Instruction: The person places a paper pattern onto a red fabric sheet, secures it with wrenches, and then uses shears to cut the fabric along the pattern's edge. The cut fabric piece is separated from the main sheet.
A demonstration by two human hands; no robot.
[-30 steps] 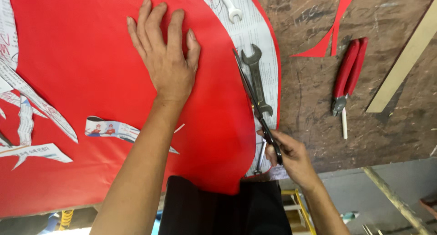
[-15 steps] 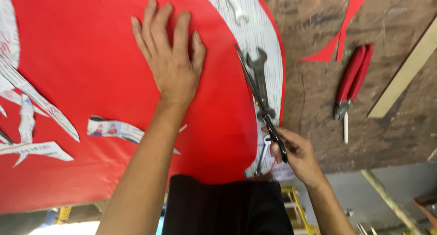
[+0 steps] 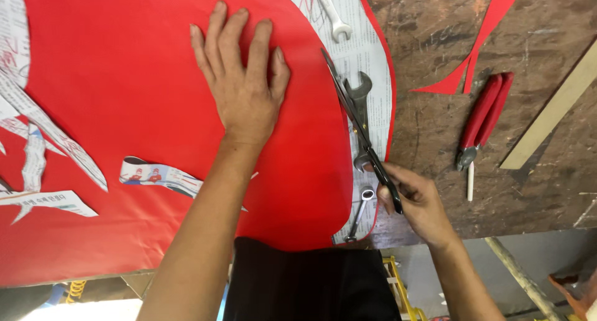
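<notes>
My left hand [image 3: 242, 88] lies flat with fingers spread on a large red sheet [image 3: 137, 103] that covers most of the worktable. My right hand [image 3: 418, 203] grips the handles of black scissors [image 3: 357, 119], whose long blades run along the curved right edge of the red sheet, over a strip of newspaper [image 3: 367, 47]. A grey open-end wrench [image 3: 359, 106] lies on the newspaper right beside the blades. A smaller wrench [image 3: 359, 212] rests near my right hand at the sheet's lower edge.
Another wrench [image 3: 329, 13] lies on the newspaper at the top. Red-handled pliers [image 3: 485, 119] and a white stick [image 3: 471, 181] lie on the brown worn tabletop [image 3: 541, 197]. A red offcut [image 3: 479, 54], a wooden strip [image 3: 553, 110] and newspaper scraps [image 3: 158, 175] lie about.
The scissors have advanced a little farther along the curved edge of the red sheet. My left hand stays pressed flat on the sheet.
</notes>
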